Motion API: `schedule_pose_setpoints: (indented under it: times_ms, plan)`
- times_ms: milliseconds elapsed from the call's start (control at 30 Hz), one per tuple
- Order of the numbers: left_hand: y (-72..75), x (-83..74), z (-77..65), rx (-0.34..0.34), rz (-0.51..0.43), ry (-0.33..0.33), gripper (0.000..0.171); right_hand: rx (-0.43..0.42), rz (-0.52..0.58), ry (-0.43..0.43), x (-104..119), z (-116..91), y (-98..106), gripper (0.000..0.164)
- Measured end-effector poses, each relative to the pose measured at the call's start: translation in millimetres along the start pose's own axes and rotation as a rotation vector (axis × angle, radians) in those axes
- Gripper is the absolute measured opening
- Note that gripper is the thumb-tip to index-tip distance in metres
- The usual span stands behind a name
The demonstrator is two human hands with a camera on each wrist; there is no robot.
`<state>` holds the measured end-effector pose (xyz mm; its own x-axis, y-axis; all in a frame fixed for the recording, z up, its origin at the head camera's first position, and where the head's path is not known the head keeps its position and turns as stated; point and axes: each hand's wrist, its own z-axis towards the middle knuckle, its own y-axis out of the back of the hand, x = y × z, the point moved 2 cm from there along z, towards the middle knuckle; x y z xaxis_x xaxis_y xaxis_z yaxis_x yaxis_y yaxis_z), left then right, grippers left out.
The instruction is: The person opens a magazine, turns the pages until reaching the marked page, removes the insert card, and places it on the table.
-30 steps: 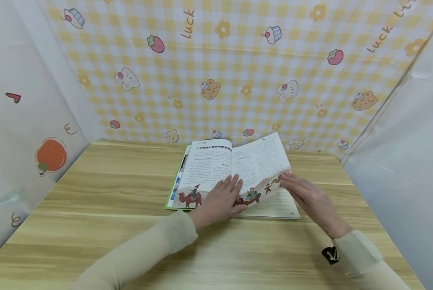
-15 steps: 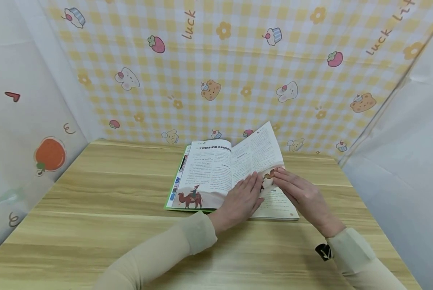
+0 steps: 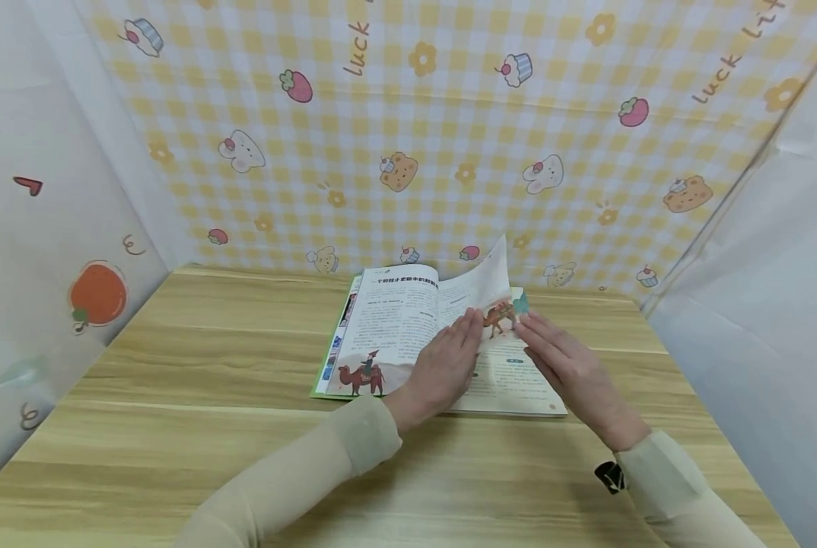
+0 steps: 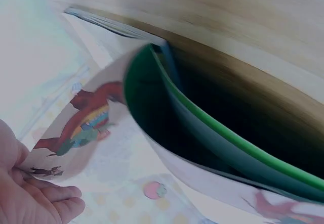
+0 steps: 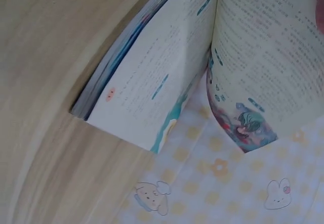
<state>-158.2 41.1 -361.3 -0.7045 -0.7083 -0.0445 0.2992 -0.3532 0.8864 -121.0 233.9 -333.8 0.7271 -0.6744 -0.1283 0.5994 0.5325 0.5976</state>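
An open magazine (image 3: 395, 304) lies on the table, with printed text and camel drawings. One of its right-hand leaves (image 3: 484, 281) stands lifted and bent, its top corner upward. Against the leaf's front, my left hand (image 3: 446, 369) rests with extended fingers; its thumb is hidden in the head view. In the left wrist view, the leaf's illustrated strip (image 4: 81, 128) runs to this hand's thumb and fingers. My right hand (image 3: 576, 373) is at the leaf's outer edge, fingers extended and together. The right wrist view shows the leaf's back (image 5: 263, 62) and the page beneath (image 5: 147, 87).
The wood-grain table (image 3: 176, 365) extends around the magazine. Behind it hangs a yellow checked cloth (image 3: 463, 129) with cartoon prints. White panels (image 3: 771, 251) close both sides. The magazine's green cover (image 4: 202, 115) shows in the left wrist view.
The lifted leaf has bent further left, its outer edge swinging inward and baring more of the page beneath. My left hand has moved right along the leaf, then slightly back; the right moved slightly left.
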Motion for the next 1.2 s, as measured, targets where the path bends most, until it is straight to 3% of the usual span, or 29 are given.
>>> schedule_pose_setpoints:
  times_ms: [133,267,333,433,533,600,733,833,933,1067,1200]
  plan:
    - [1.0,15.2,-4.2,0.038,-0.067,0.057,0.054,-0.021,0.025,-0.039,-5.7,-11.8,1.9,0.038]
    - [1.8,33.6,-10.1,0.083,-0.106,0.126,0.053,0.046,0.004,-0.092,-10.7,-27.6,2.7,0.044]
    - [2.4,42.4,-13.1,0.129,-0.12,0.165,0.058,0.129,-0.002,-0.141,-12.5,-36.0,3.0,0.037]
    - [2.1,53.5,-17.5,0.22,-0.119,0.232,0.071,0.321,0.016,-0.224,-14.8,-48.0,2.7,0.027]
    - [0.3,61.5,-22.3,0.282,-0.11,0.281,0.082,0.541,0.068,-0.332,-17.0,-59.5,1.6,0.047]
    - [-1.9,65.3,-25.6,0.324,-0.116,0.31,0.078,0.647,0.108,-0.384,-19.4,-66.6,0.0,0.05]
    - [-8.8,70.4,-32.0,0.426,-0.157,0.391,0.08,0.755,0.18,-0.469,-23.5,-76.6,-2.3,0.057]
    - [-14.3,71.8,-35.6,0.502,-0.155,0.45,0.099,0.787,0.212,-0.494,-26.0,-82.6,-3.2,0.06]
    - [-19.0,71.8,-36.8,0.508,-0.101,0.415,0.101,0.796,0.23,-0.492,-28.3,-87.0,-4.4,0.057]
    - [-22.9,70.6,-37.5,0.443,0.027,0.294,0.085,0.797,0.24,-0.477,-31.7,-90.1,-6.2,0.05]
    - [-23.2,68.2,-38.6,0.398,0.166,0.199,0.085,0.804,0.256,-0.473,-34.7,-90.6,-6.6,0.046]
